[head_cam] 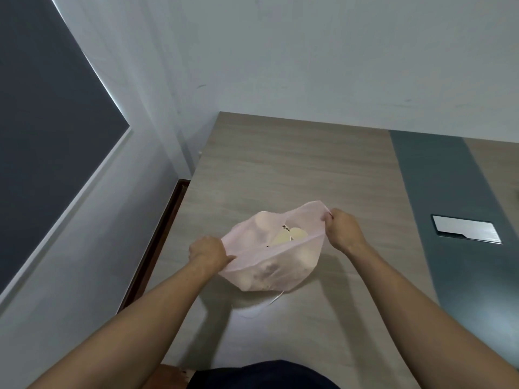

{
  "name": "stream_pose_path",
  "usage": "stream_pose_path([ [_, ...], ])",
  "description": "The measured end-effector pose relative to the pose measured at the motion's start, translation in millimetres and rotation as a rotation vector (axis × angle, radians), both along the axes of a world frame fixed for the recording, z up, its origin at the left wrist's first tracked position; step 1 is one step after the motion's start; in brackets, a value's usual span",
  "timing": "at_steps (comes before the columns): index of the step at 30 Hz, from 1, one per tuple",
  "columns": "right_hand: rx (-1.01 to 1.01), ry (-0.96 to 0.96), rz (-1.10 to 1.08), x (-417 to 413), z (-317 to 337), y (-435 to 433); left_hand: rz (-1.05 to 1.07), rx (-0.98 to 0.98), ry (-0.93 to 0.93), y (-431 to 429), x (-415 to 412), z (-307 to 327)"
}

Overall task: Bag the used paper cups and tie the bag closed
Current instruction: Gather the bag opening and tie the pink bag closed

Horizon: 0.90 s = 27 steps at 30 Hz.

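**Hands hold the bag mouth open**

The left hand (209,252) and the right hand (341,227) each pinch one side of the rim of the pink bag (280,269), which rests on the worktop (295,169). Paper cups (289,235) lie inside. The worktop's left edge is near the bag; behind it the surface is bare up to the wall (309,51).

A wooden table (280,164) carries a grey strip (438,175) with a metal plate (466,229).
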State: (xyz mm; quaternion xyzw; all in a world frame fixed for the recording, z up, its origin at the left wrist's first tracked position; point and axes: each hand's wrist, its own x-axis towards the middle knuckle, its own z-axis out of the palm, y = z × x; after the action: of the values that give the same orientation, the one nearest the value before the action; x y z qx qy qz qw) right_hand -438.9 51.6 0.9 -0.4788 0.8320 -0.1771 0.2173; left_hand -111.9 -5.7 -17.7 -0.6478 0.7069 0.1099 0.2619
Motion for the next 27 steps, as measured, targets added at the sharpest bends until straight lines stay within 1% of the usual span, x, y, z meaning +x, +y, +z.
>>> stream_pose_path([
  [2,-0.056,0.002,0.035,0,6,-1,0.018,0.002,-0.028,-4,5,-4],
  [5,-0.122,-0.019,0.048,4,17,-3,0.065,-0.04,0.029,-6,11,-10],
  [6,-0.126,-0.03,0.049,6,19,-3,0.015,-0.026,0.075,-5,11,-12],
  [9,-0.113,-0.072,0.058,10,20,-3,-0.23,-0.006,0.253,5,7,-22],
  [10,-0.108,-0.09,0.058,12,18,-3,-0.281,-0.014,0.271,10,4,-26],
  [12,-0.08,-0.101,0.067,15,18,0,-0.315,-0.014,0.192,20,1,-37],
  [14,-0.052,-0.119,0.089,16,19,3,-0.265,-0.007,0.128,27,2,-45],
  [16,-0.017,-0.147,0.115,15,20,5,-0.174,0.028,0.14,30,6,-49],
  [19,0.027,-0.124,0.129,9,17,6,0.05,0.024,0.303,21,12,-49],
  [22,0.064,-0.041,0.136,2,16,4,0.3,-0.069,0.45,7,18,-36],
  [24,0.042,-0.017,0.113,-4,17,0,0.388,-0.142,0.479,-4,25,-24],
  [27,-0.063,-0.017,0.065,-14,18,-7,0.468,-0.195,0.504,-22,40,-13],
])
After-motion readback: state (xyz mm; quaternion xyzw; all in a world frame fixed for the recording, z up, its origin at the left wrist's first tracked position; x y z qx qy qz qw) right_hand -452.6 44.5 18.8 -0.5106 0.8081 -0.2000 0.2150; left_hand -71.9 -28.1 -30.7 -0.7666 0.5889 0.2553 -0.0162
